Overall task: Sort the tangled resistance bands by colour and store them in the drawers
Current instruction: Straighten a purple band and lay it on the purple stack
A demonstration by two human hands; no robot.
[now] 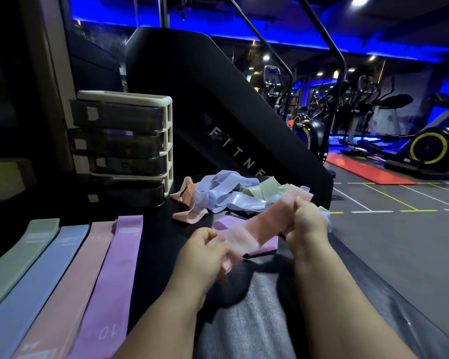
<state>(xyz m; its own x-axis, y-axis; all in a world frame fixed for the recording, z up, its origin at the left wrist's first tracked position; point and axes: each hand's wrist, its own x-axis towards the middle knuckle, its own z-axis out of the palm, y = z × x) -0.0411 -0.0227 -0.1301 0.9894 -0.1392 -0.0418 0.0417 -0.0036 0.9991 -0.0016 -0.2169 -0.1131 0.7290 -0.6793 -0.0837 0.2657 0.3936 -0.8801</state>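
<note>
I hold a pink band (263, 224) stretched between both hands above the black surface. My left hand (205, 251) grips its near end and my right hand (307, 224) grips its far end. Behind it lies a tangled pile (226, 196) of light blue, pink and green bands, with a purple band (227, 223) under the held one. At the left, a green band (24, 252), a blue band (40, 278), a pink band (74, 283) and a purple band (109, 283) lie flat side by side. A small drawer unit (123, 143) with dark drawers stands at the back left.
A big black fitness machine (218, 112) rises behind the pile. The grey gym floor (399, 242) with painted lines drops away on the right. Exercise bikes (425, 149) and a red mat (368, 171) stand further back.
</note>
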